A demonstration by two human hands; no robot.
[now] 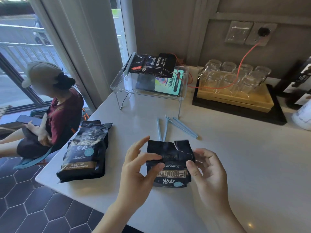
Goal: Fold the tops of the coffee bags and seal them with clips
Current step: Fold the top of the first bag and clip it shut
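while both hands (139,167) (205,167) pinch the bag (170,163), clips (175,127) lie beyond.

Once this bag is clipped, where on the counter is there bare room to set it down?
Bare white counter lies right of the right hand, below the black tray. A smaller patch lies between the second coffee bag and the clear shelf. It is crowded ahead of the held bag, where the blue clips lie.

both hands (139,167) (207,170) raised, fingers curled, pinching.
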